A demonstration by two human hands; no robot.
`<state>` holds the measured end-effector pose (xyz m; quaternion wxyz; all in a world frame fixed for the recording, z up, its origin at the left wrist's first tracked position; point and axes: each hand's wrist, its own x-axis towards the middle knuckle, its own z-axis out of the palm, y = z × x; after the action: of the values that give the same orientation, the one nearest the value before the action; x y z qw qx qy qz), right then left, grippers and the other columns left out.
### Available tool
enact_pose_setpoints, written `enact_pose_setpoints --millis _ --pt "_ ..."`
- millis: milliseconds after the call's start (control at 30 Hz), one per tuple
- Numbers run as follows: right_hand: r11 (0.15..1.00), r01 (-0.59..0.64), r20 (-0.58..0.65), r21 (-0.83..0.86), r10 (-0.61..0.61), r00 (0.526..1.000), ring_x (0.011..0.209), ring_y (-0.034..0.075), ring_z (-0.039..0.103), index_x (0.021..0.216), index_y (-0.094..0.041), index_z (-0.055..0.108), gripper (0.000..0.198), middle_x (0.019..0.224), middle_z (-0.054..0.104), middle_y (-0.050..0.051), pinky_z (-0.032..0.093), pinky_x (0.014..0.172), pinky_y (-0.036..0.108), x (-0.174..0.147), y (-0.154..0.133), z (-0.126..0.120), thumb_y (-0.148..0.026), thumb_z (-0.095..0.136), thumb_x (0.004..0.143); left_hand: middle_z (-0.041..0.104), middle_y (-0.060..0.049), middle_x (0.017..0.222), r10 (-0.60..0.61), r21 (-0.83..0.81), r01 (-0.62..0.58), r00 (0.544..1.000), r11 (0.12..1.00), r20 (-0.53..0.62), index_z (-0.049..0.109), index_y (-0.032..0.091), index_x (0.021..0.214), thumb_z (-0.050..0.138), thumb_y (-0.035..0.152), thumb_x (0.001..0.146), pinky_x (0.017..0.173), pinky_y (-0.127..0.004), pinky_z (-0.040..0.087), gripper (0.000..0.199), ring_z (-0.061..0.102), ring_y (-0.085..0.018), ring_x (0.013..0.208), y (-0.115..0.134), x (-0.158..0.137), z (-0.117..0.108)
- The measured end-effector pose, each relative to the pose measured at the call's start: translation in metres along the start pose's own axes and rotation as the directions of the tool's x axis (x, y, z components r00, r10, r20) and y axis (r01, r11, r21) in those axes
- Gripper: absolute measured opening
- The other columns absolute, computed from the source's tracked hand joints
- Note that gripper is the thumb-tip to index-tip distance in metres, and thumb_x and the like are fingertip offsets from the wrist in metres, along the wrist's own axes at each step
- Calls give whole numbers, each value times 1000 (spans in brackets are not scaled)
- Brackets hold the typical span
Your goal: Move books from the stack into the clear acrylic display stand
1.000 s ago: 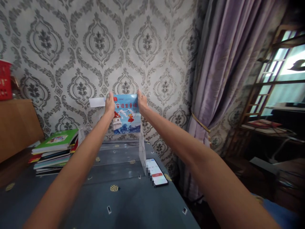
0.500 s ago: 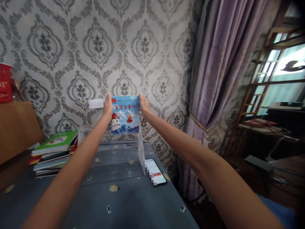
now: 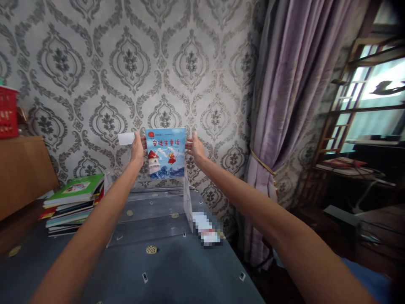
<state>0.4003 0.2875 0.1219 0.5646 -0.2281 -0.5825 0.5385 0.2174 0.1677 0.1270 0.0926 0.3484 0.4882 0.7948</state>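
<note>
Up front in the head view, the blue book (image 3: 165, 154) sits upright above the dark table (image 3: 180, 270), squarely between left hand (image 3: 137, 151) and right hand (image 3: 196, 151)! Fingers extended, not gripping, thumbs clear of the cover; whether fingertips brush its edges, I can't tell.

Home: patterned wallpaper (image 3: 191, 80), purple curtain (image 3: 284, 93)

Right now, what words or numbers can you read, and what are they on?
"安徒生童话": red characters on the blue, illustrated, rectangular book.
Its top print: too small to read.
Pale, pixelated phone: unreadable.
Green-covered paper book and the multicoloured book stack beneath: too blurred to read.
</note>
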Motion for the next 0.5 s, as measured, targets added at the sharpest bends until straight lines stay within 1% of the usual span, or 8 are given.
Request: enact_pose_setpoints --millis 133,200,233,267,333,400,433,500 --pt "1000 17 -145 20 -14 989 70 17 60 80 -20 53 50 75 62 4 45 68 31 -13 13 -15 -58 30 102 71 -11 89 79 -13 -80 996 997 -42 55 21 90 29 73 95 64 -28 55 58 71 -20 81 -2 -12 -19" --pt "993 119 -239 -18 -120 963 67 18 57 69 -23 49 54 69 58 2 46 68 31 -28 22 -25 -67 34 98 71 -9 85 120 -11 -121 992 993 -49 55 21 90 31 74 94 64 -28 56 58 71 -20 81 -4 -23 -34" --pt "979 194 -258 -60 -203 945 65 18 55 64 -24 47 57 65 55 1 46 67 31 -40 28 -29 -71 36 96 70 -9 83 128 -5 -128 991 992 -49 55 21 89 31 74 94 63 -28 56 58 70 -20 79 -6 -30 -43" --pt "961 258 -227 -103 -276 934 63 18 53 60 -25 46 60 62 53 1 45 66 32 -54 34 -33 -74 36 94 70 -8 81 133 5 -133 990 991 -43 55 21 89 31 73 94 61 -28 55 58 69 -20 77 -8 -40 -52" --pt "939 309 -45 -152 -319 947 56 18 50 53 -26 42 66 55 49 1 43 62 32 -89 49 -38 -76 30 94 69 -8 80 152 65 -150 988 986 -13 56 22 87 31 72 94 59 -30 55 57 68 -21 73 -11 -64 -70" --pt "923 307 195 -230 -265 944 54 18 51 49 -25 45 68 51 51 2 42 62 33 -131 65 -36 -71 29 96 69 -8 81 230 213 -236 972 948 54 59 23 86 32 68 94 60 -34 56 53 67 -23 75 -16 -97 -84" --pt "906 317 341 -279 -215 915 55 18 52 49 -25 49 66 51 52 2 42 62 32 -151 74 -32 -67 33 97 70 -8 82 278 320 -302 953 898 121 61 25 86 36 64 95 66 -37 57 47 68 -24 79 -19 -116 -88" --pt "882 327 575 -338 -81 814 57 19 55 50 -24 54 56 53 57 2 39 61 31 -189 93 -17 -58 47 94 72 -8 93 354 501 -453 891 737 284 67 29 90 37 51 97 87 -47 57 38 68 -27 95 -27 -159 -90"
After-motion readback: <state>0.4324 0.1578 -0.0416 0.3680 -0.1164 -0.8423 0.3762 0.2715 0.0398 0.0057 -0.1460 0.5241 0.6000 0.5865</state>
